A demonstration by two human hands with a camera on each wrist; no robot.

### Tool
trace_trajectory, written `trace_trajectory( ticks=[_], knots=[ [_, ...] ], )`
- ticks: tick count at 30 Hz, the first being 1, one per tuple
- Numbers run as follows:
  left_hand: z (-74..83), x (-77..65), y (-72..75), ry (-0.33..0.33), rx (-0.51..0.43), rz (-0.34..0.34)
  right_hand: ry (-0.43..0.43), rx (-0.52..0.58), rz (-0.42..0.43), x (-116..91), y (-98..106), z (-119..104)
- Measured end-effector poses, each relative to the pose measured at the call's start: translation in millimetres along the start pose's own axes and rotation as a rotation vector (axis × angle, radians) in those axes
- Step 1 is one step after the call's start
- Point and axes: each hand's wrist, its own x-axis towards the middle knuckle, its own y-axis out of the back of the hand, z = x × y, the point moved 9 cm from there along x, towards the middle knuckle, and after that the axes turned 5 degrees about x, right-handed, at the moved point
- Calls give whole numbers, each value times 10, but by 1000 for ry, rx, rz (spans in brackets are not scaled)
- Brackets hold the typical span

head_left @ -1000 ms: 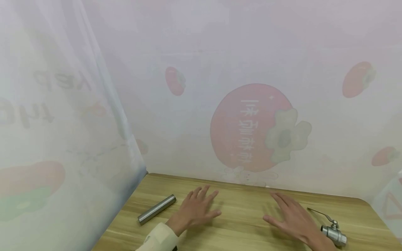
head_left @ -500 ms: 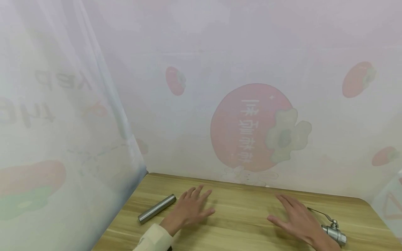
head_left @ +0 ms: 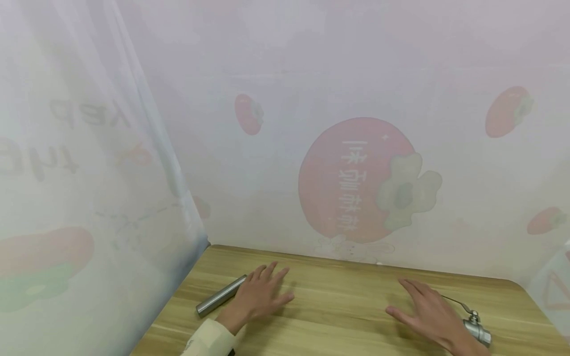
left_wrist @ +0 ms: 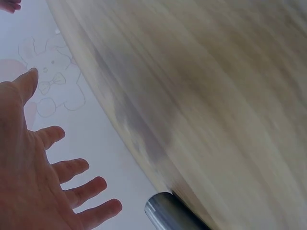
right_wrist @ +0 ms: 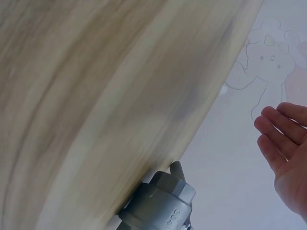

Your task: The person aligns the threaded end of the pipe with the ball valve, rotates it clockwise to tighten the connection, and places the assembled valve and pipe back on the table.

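My left hand hovers over the table with its fingers spread, right beside a metal tube; in the head view it overlaps the tube's far end. The left wrist view shows the palm with nothing in it and the rounded end of the tube below the fingertips. On the right, my right hand is held out with straight fingers and holds nothing. Just past it lies a silver ball valve with a thin lever handle, partly hidden behind the wrist. The valve's hexagonal end shows in the right wrist view.
The wood-grain table has rounded far corners. A pale curtain printed with red fruit stands right behind its far edge, and another drape hangs along the left side.
Both hands have drifted apart: the left toward the tube on the left, the right toward the valve on the right. The tube and valve have stayed in place.
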Motion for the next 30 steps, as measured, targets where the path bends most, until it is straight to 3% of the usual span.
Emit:
trace_trajectory(
  ticks=[14, 30],
  knots=[
    [-249, -92, -8, 37, -26, 3, -15, 3, 13, -43, 87, 68],
    [-457, -231, 89, 90, -20, 10, -9, 25, 40, -124, 196, 175]
  ],
)
